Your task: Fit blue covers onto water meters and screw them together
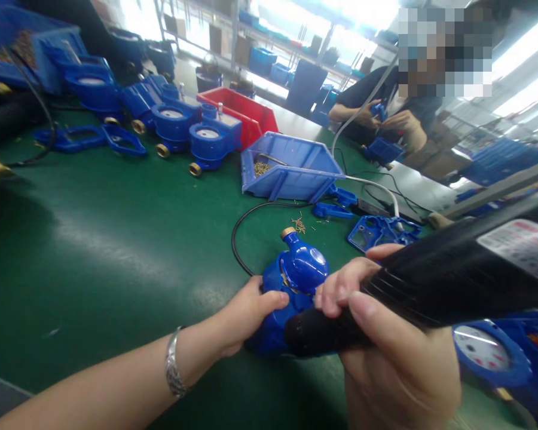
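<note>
A blue water meter (pixel 305 266) with a brass threaded end lies on the green table in front of me. My left hand (pixel 253 313) grips its near left side, thumb across the top. In my right hand (pixel 394 346) is a black electric screwdriver (pixel 443 269), fingers wrapped round its body. The screwdriver's nose points down and left over the near part of the meter. Its bit is hidden, so I cannot tell whether it touches a screw. A black cable (pixel 237 239) curves on the table behind the meter.
Beyond the meter are a blue bin (pixel 291 182) of small brass screws, loose screws (pixel 298 225) and blue plastic frames (pixel 376 233). Several water meters (pixel 208 146) and a red bin (pixel 255 119) stand farther back. Another meter (pixel 488 352) sits at right. A person (pixel 385 113) works opposite.
</note>
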{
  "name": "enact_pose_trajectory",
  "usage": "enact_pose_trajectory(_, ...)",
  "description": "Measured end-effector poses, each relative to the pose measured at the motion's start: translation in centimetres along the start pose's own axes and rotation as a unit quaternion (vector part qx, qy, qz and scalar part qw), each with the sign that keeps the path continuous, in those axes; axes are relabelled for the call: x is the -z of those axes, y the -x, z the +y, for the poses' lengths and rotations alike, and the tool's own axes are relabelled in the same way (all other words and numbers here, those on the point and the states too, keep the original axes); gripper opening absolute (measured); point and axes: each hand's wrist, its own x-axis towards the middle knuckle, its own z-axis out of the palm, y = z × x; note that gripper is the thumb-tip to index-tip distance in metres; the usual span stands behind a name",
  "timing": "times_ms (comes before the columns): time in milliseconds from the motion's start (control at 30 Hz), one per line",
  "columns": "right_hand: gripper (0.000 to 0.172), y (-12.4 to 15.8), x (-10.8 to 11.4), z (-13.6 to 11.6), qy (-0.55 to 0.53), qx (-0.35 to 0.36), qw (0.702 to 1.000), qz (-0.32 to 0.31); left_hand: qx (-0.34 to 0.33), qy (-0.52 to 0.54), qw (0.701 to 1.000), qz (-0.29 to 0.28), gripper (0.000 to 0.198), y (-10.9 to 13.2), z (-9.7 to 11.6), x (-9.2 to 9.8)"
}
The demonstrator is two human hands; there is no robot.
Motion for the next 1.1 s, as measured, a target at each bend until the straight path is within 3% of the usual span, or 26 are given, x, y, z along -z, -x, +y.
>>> enact_pose_trajectory(167,0.026,0.1,0.3,0.3,0.015,-0.006,1.0,-0.006,0.026,0.008,1.0,0.005,0.066,0.0,0.2,0.1)
enact_pose_trajectory(433,0.032,0.3,0.3,0.1,0.033,0.008,0.999,-0.004,0.036,-0.033,0.999,-0.008,0.068,0.0,0.1,0.3)
enact_pose_trajectory(533,0.034,0.4,0.6,0.1,0.028,0.008,1.0,-0.011,0.021,-0.121,0.992,0.001,0.061,0.0,0.4,0.7)
enact_pose_trajectory(633,0.034,0.4,0.7,-0.1,0.019,0.0,1.0,-0.001,-0.022,-0.262,0.963,0.055,0.057,-0.7,2.0,2.1)
enact_pose_trajectory(767,0.034,0.2,0.4,-0.3,0.014,-0.005,1.0,0.015,-0.135,-0.35,0.91,0.179,0.035,-3.8,5.9,4.1)
enact_pose_trajectory(833,0.034,0.1,0.2,-0.4,0.017,-0.008,1.0,0.016,-0.19,-0.387,0.88,0.2,0.027,-6.3,7.6,4.1)
enact_pose_trajectory(933,0.033,0.0,0.2,-0.6,0.016,-0.03,0.999,0.015,-0.224,-0.438,0.856,0.162,0.021,-10.7,8.9,2.9)
enact_pose_trajectory(1100,0.029,0.0,0.2,-0.6,0.035,-0.068,0.997,0.034,-0.22,-0.47,0.851,0.083,0.026,-16.5,8.6,0.6)
